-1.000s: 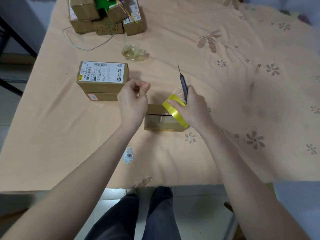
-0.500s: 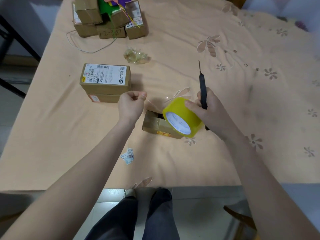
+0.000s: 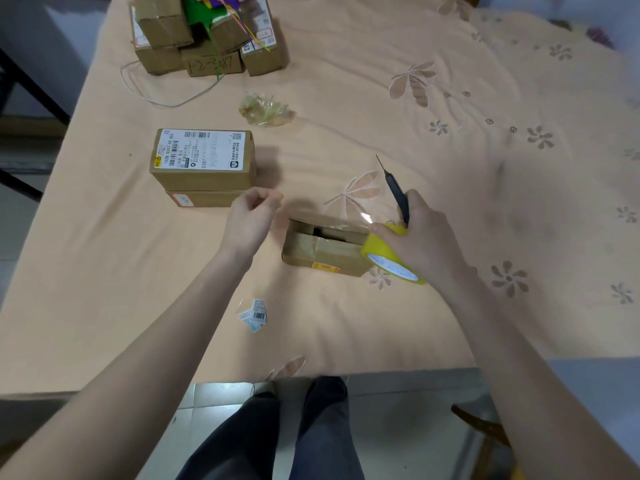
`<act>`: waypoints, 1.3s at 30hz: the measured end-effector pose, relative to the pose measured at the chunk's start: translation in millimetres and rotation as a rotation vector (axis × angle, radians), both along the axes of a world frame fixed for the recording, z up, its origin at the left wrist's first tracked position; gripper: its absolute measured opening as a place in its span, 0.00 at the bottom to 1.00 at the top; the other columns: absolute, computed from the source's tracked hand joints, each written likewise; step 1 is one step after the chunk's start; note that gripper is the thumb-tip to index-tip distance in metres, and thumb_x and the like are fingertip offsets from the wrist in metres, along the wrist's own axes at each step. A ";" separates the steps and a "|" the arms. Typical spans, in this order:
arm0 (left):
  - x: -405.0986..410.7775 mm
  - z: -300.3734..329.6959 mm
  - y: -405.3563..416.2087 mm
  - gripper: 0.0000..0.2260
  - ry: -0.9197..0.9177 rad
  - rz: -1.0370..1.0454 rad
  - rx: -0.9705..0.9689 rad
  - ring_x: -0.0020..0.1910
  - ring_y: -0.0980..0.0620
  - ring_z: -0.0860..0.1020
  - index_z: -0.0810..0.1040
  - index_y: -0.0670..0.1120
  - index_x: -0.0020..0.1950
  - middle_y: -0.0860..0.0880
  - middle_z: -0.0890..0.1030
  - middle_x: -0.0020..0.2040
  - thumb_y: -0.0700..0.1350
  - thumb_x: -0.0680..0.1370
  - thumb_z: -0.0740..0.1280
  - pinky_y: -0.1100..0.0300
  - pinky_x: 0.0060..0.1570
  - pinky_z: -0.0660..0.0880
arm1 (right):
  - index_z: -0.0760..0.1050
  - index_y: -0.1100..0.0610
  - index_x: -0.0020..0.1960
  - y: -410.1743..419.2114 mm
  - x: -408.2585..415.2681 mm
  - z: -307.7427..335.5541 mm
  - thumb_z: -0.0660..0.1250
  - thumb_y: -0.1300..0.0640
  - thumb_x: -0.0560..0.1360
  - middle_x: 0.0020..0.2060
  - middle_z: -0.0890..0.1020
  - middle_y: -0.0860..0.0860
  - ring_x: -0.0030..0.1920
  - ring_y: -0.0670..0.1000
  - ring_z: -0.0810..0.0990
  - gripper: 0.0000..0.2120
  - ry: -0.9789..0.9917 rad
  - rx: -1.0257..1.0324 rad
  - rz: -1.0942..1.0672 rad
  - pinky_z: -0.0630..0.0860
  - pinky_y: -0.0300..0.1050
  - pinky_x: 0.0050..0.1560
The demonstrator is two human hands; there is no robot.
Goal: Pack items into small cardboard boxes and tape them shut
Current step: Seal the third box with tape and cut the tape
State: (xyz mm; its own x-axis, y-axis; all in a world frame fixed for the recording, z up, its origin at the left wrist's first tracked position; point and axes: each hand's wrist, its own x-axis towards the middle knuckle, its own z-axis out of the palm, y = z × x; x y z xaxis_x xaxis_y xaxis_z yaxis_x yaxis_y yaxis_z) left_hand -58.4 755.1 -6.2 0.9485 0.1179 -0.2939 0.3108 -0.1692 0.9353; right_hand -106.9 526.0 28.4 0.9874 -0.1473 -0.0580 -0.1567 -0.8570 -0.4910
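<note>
Right hand (image 3: 424,242) with tape roll (image 3: 389,258) beside small box (image 3: 323,249)

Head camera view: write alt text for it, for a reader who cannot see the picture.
A person's right hand grips a yellow tape roll and a thin black tool at the right end of a small cardboard box on a peach floral cloth. The left hand hovers left of it, fingers curled, near two stacked labelled boxes.

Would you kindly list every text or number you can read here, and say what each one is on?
"1-2-3087", handwritten, roughly: front of a box in the far pile.
"D287", partly legible: white shipping label on the stacked box.
Remaining label print and barcodes: too small.
Barcode stickers on the cloth: unreadable.
Orange sticker on the open box: blurred.
</note>
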 end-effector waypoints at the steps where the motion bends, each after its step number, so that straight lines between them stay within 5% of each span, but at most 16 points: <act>1: -2.5 -2.0 -0.8 0.04 0.010 -0.005 -0.024 0.41 0.58 0.72 0.74 0.50 0.40 0.57 0.75 0.38 0.41 0.71 0.65 0.76 0.37 0.67 | 0.60 0.56 0.44 2.6 2.5 -0.5 0.69 0.44 0.72 0.29 0.66 0.48 0.37 0.58 0.70 0.22 0.001 0.000 0.014 0.59 0.48 0.31; 5: -8.7 -11.8 -3.3 0.14 -0.054 -0.077 0.112 0.57 0.50 0.68 0.68 0.53 0.46 0.54 0.67 0.49 0.36 0.70 0.66 0.61 0.54 0.70 | 0.60 0.57 0.46 9.4 10.4 -3.3 0.70 0.45 0.72 0.32 0.68 0.48 0.40 0.59 0.71 0.22 0.022 -0.018 0.057 0.62 0.47 0.38; 9: -11.0 -25.8 -3.0 0.20 -0.091 -0.236 0.233 0.60 0.46 0.72 0.60 0.53 0.51 0.58 0.77 0.53 0.35 0.71 0.66 0.42 0.62 0.67 | 0.60 0.57 0.46 8.7 12.9 -4.3 0.70 0.46 0.72 0.32 0.68 0.48 0.40 0.58 0.72 0.21 0.027 -0.006 0.053 0.62 0.46 0.37; 16: -2.6 -50.2 -11.1 0.23 -0.093 -0.289 0.493 0.60 0.51 0.70 0.59 0.54 0.54 0.64 0.79 0.45 0.42 0.69 0.71 0.53 0.58 0.59 | 0.60 0.56 0.46 12.5 19.5 -6.1 0.70 0.46 0.72 0.31 0.66 0.46 0.39 0.57 0.69 0.22 0.019 0.019 0.070 0.60 0.46 0.36; 23: -4.7 -58.1 -9.5 0.23 -0.104 -0.286 0.538 0.61 0.50 0.70 0.61 0.51 0.58 0.63 0.79 0.48 0.43 0.69 0.71 0.46 0.66 0.60 | 0.66 0.58 0.55 22.3 22.4 -21.2 0.69 0.46 0.73 0.36 0.71 0.49 0.42 0.56 0.70 0.21 0.046 0.036 0.073 0.63 0.47 0.39; 26: -5.8 -53.8 -10.0 0.23 -0.090 -0.268 0.478 0.61 0.51 0.71 0.60 0.52 0.56 0.62 0.80 0.48 0.41 0.69 0.69 0.46 0.66 0.59 | 0.67 0.58 0.59 22.4 24.2 -25.4 0.69 0.46 0.73 0.39 0.73 0.50 0.42 0.56 0.69 0.22 0.037 0.024 0.056 0.65 0.47 0.40; 30: -11.2 -49.0 3.4 0.13 -0.023 -0.113 0.237 0.42 0.53 0.74 0.62 0.55 0.51 0.61 0.82 0.50 0.45 0.72 0.63 0.49 0.57 0.66 | 0.65 0.57 0.53 22.3 27.6 -29.2 0.68 0.47 0.73 0.32 0.67 0.44 0.39 0.56 0.68 0.19 0.029 -0.004 0.063 0.63 0.47 0.38; 35: -7.0 -54.3 12.4 0.03 0.086 0.081 0.034 0.45 0.56 0.75 0.73 0.52 0.45 0.55 0.79 0.45 0.50 0.76 0.65 0.69 0.44 0.70 | 0.59 0.54 0.48 26.8 30.9 -31.3 0.67 0.48 0.74 0.31 0.68 0.48 0.37 0.58 0.69 0.17 0.006 -0.073 0.079 0.60 0.46 0.36; 39: 1.3 -67.8 15.3 0.09 0.100 0.104 0.120 0.46 0.51 0.77 0.76 0.44 0.47 0.45 0.81 0.47 0.50 0.77 0.67 0.59 0.51 0.71 | 0.64 0.57 0.61 35.4 34.7 -29.4 0.65 0.49 0.74 0.38 0.73 0.53 0.39 0.59 0.70 0.20 0.024 -0.203 0.098 0.61 0.46 0.37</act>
